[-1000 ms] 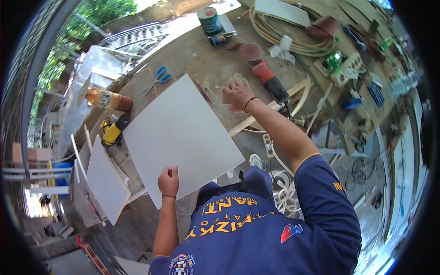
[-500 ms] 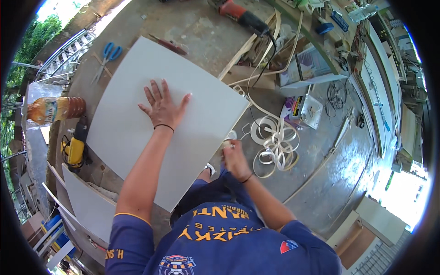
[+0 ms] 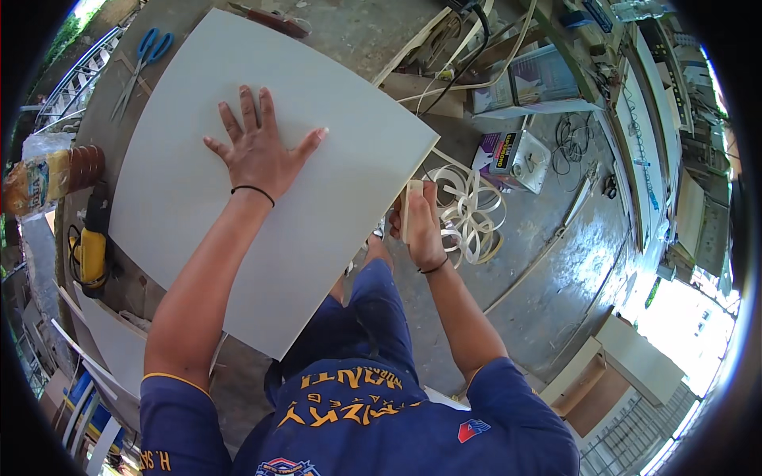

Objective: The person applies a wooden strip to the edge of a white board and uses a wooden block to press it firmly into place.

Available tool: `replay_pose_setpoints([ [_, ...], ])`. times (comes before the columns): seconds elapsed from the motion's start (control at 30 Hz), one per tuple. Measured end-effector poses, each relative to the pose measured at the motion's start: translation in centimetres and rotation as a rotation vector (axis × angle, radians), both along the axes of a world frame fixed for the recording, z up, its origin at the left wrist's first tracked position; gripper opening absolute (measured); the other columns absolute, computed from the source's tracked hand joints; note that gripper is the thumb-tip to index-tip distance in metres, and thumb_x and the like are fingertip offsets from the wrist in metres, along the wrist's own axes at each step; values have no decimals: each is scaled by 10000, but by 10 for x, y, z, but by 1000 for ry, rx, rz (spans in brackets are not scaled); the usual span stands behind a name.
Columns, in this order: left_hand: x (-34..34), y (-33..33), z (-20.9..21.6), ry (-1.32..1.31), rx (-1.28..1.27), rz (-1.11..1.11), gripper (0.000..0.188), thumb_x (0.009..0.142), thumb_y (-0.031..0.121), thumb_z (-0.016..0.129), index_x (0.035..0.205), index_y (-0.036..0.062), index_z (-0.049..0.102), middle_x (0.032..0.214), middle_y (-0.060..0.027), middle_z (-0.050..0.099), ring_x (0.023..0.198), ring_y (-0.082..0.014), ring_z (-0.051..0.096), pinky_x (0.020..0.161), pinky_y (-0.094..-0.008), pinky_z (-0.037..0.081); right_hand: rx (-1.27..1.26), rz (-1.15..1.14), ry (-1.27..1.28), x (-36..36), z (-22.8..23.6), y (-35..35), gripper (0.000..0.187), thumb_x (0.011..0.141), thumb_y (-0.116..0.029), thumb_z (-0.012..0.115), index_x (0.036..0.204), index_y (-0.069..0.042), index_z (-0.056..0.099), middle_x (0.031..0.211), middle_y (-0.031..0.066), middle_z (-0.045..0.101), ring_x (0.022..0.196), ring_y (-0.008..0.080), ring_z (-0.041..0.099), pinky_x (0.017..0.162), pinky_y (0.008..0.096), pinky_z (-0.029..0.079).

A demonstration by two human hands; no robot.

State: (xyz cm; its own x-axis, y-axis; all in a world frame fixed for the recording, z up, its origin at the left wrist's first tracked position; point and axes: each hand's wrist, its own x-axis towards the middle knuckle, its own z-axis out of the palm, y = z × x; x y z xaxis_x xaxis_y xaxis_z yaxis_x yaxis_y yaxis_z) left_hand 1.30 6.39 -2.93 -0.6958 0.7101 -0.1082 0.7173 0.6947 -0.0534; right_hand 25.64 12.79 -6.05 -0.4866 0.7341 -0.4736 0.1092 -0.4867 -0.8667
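A large white board (image 3: 333, 190) lies flat on a workbench and overhangs its near edge. My left hand (image 3: 258, 147) presses flat on the board's top, fingers spread wide. My right hand (image 3: 419, 222) is at the board's right edge, closed around a small pale block (image 3: 407, 208) held against that edge. A black band sits on each wrist.
Coils of pale edge strip (image 3: 468, 210) lie on the concrete floor right of the board. Blue scissors (image 3: 143, 59) and a yellow power tool (image 3: 89, 250) rest on the bench (image 3: 373, 24) at left. Boxes (image 3: 516, 155), cables and wood offcuts crowd the upper right.
The view has closed in on the board. My left hand stays pressed flat on top, while my right hand has moved up along the right edge with the block.
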Motion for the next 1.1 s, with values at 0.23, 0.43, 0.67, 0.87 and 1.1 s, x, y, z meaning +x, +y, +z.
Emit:
replay_pose_setpoints([
  [0.23,-1,-1,-2,6,15,-11,1022,705,791,389,1435,116,156,1499,-107,98,1368,-385,44,1000,-678,85,-55,-81,89,-15,3,44,218,920,-358,386,975,-158,320,784,28,436,571,108,445,467,257,396],
  [0.43,-1,-7,-2,19,44,-43,1038,693,795,409,1431,107,163,1496,-121,107,1365,-391,55,987,-690,93,-33,-112,141,-21,-8,56,236,921,-375,382,979,-158,310,775,29,440,569,107,450,465,259,398],
  [0.67,-2,-7,-11,31,154,-52,1073,664,817,408,1421,89,189,1485,-133,152,1361,-395,85,985,-693,87,-23,-39,21,-21,14,-1,288,925,-400,360,1070,-157,304,778,15,457,567,87,450,479,225,396],
  [0.87,1,-5,-14,42,191,-54,1046,671,813,410,1420,113,202,1487,-108,156,1363,-367,109,987,-691,105,-143,235,-31,12,12,-82,336,932,-325,383,1116,-57,298,812,62,453,610,127,482,551,252,436],
  [1.1,-9,-4,-11,90,253,-27,969,682,804,412,1401,168,280,1482,-57,197,1372,-293,137,991,-692,101,182,630,-105,12,7,-158,457,904,-278,452,1186,38,280,1073,277,412,952,369,500,843,460,388],
])
